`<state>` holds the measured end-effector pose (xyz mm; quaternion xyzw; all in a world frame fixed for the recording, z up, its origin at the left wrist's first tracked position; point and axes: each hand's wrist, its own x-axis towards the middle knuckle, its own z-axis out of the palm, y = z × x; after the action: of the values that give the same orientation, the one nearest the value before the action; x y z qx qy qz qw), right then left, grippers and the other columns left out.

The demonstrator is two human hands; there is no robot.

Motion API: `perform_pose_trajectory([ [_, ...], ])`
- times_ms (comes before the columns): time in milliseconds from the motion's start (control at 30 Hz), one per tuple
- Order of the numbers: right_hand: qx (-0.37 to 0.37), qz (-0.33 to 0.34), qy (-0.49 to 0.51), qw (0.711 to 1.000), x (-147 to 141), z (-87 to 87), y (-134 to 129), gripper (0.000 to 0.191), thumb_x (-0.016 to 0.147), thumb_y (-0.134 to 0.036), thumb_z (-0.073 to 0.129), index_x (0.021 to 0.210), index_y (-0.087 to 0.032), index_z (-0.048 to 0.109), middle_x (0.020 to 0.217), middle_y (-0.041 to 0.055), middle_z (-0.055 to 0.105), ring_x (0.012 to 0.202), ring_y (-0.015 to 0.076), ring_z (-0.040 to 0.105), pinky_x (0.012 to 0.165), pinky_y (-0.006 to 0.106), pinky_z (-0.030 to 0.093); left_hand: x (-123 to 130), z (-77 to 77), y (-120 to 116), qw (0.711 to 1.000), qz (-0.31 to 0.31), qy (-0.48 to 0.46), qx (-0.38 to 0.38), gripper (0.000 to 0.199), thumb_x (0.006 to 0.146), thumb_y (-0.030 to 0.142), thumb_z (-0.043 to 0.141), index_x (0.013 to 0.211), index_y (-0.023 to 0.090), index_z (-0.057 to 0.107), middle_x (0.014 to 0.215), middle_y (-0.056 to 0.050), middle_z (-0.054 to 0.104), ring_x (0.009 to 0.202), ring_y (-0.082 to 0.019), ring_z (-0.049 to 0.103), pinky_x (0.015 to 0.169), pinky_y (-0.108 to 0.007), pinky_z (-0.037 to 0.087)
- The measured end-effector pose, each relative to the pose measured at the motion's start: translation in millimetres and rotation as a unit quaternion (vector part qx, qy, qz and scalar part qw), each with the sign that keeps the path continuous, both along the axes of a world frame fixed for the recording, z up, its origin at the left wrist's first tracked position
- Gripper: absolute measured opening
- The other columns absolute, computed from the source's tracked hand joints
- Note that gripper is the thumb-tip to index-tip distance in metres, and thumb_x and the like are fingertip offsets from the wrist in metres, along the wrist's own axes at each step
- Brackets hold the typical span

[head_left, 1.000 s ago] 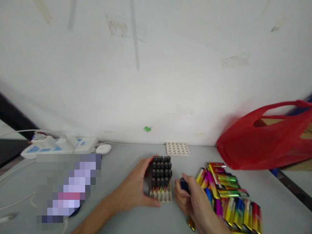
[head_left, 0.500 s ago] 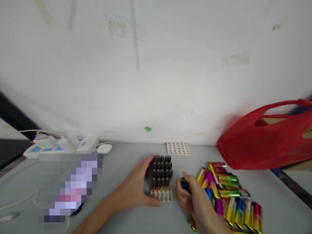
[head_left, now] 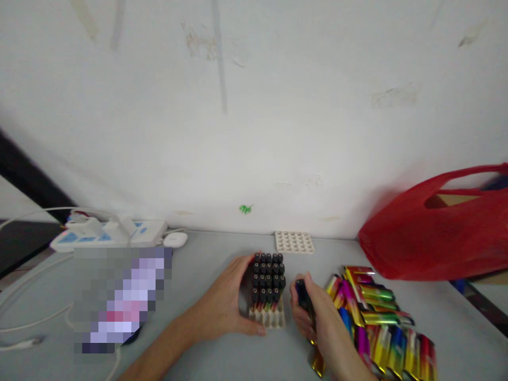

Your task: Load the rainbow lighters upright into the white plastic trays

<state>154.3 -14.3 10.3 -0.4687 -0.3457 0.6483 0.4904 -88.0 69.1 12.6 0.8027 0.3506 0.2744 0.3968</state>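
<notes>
Rows of upright black-topped pieces [head_left: 269, 276] stand in a pale tray [head_left: 273, 318], whose front holes show bare. Around the tray's left side curves my left hand [head_left: 228, 301], thumb at its front edge and fingers behind, thumb and fingers spread apart. To the right of the tray, my right hand [head_left: 317, 312] is closed on a dark-topped piece [head_left: 304, 296]; its lower part is partly hidden by the fingers. Shiny multicoloured pieces [head_left: 381, 312] lie in a pile beyond my right hand, and one gold piece [head_left: 317, 362] lies below it.
A second pale tray [head_left: 294, 242] lies against the wall. At the right sits a red bag [head_left: 436, 233]. On the left are a white power strip [head_left: 146, 233], a small white case [head_left: 175, 239], cables and a pixelated, blurred-out object [head_left: 130, 301].
The whole view has shifted slightly, so most things appear a little further right. My right hand has turned, showing more of the dark-topped piece. My left hand stays around the tray.
</notes>
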Motion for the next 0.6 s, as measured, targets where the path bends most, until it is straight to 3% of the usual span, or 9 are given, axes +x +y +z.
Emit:
perform_pose_trajectory([
  [100,0.065,-0.07,-0.119,0.988,-7,13.7,-8,0.057,0.104,-0.081,0.061,0.091,-0.026,0.066,0.074,-0.0015,0.056,0.066,0.0187,0.048,0.059,0.03,0.042,0,1.4,0,1.0,-0.001,-0.002,0.0,0.139,0.055,0.051,0.114,0.172,0.028,0.042,0.171,-0.019,0.052,0.157,-0.049,0.05,0.135,-0.066,0.035],
  [267,0.21,-0.072,-0.246,0.944,-8,28.7,-11,0.039,0.115,-0.061,0.056,0.106,-0.026,0.07,0.102,0.0031,0.064,0.101,0.0229,0.06,0.09,0.031,0.047,1,0.6,0,1.0,-0.001,-0.001,-0.006,0.137,0.056,0.051,0.114,0.171,0.027,0.043,0.169,-0.02,0.052,0.155,-0.05,0.051,0.134,-0.066,0.038],
  [600,0.235,-0.041,-0.337,0.911,12,36.9,-6,0.03,0.112,-0.052,0.063,0.107,-0.026,0.077,0.086,-0.0003,0.065,0.081,0.0218,0.061,0.076,0.032,0.044,-1,-2.3,1,1.0,-0.002,-0.002,0.006,0.14,0.056,0.055,0.113,0.173,0.028,0.041,0.17,-0.02,0.052,0.155,-0.05,0.05,0.134,-0.066,0.037],
])
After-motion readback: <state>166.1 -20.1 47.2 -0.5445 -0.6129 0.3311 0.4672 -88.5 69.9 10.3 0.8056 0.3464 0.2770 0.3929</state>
